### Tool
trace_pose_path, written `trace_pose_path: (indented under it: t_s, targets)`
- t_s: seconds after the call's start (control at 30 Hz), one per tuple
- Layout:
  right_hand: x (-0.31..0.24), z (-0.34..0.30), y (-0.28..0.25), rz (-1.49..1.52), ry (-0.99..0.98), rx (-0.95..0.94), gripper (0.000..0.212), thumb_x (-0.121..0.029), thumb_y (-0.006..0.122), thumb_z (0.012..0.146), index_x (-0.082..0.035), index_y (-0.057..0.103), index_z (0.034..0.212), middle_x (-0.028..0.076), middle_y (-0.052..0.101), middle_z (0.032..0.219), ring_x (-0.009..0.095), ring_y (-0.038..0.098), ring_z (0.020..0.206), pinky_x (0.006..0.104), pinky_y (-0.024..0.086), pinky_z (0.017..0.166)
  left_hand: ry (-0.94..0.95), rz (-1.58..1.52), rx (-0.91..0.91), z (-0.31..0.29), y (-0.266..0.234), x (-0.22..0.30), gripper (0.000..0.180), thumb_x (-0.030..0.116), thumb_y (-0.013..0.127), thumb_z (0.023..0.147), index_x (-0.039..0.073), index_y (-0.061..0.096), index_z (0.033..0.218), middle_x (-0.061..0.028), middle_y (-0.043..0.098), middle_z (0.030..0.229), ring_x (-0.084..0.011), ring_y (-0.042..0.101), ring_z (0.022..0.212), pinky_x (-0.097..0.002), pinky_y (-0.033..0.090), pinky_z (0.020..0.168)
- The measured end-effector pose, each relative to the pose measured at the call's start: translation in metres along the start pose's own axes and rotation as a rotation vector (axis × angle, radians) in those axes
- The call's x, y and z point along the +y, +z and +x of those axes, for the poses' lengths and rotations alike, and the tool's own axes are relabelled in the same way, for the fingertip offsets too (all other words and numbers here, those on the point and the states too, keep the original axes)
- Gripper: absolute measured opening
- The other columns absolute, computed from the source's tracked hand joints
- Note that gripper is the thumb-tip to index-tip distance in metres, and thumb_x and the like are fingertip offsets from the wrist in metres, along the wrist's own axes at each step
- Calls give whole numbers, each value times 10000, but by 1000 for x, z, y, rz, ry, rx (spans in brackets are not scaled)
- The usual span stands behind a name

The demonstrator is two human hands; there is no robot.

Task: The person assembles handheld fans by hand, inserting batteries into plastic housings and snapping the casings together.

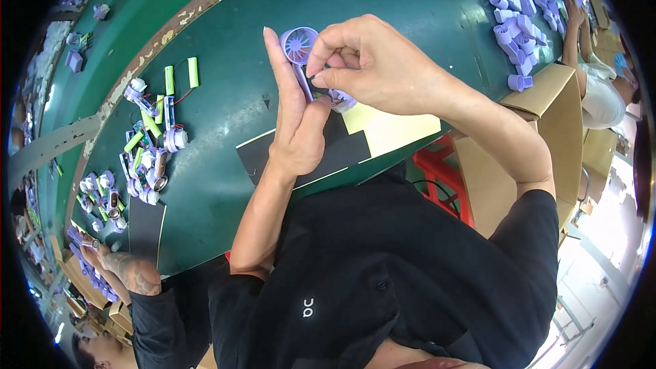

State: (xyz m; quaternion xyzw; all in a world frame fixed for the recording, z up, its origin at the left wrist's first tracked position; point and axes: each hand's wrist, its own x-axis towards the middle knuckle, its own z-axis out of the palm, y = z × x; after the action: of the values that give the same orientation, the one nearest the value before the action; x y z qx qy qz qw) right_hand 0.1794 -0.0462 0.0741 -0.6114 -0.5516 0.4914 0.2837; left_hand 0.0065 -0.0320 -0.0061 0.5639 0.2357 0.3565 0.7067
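A light purple handheld fan housing (298,46), with a round spoked grille at its top, is held upright in my left hand (298,133). That hand's fingers lie along its left side, and the thumb presses from the near side. My right hand (383,68) reaches across from the right, with thumb and fingertips pinched together at the open middle of the housing. Something dark shows at those fingertips, too small to make out. Just below them a bit of thin red wire and another purple part (344,101) show, partly covered by my hands.
Beneath my hands lie a black sheet (335,148) and a yellow sheet (396,130) on the green table (232,61). Purple fan parts (174,139) with green batteries (193,72) cluster left. Purple shells (512,34) pile far right, near a cardboard box (540,92). A co-worker's arm (126,270) is lower left.
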Motion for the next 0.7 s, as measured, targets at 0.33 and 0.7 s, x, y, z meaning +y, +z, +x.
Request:
trace_pose_path:
  t_s: [0.33,0.7]
  targets:
    - [37,4,18,314,-161,80,75,6,731,879,-13,774,937,-29,584,825,45,447,680,244,372,599,166,442,-3,0,-5,-10,908,7,439,958,-62,-211,1588,-328,282,1553,-383,397,1405,-453,261,1215]
    - [43,7,43,50,-299,437,65,-49,774,832,-33,786,894,73,606,710,179,560,579,326,428,529,79,383,110,4,-5,-12,797,-66,428,939,-77,6,1615,-277,409,1455,-320,481,1318,-397,370,1144]
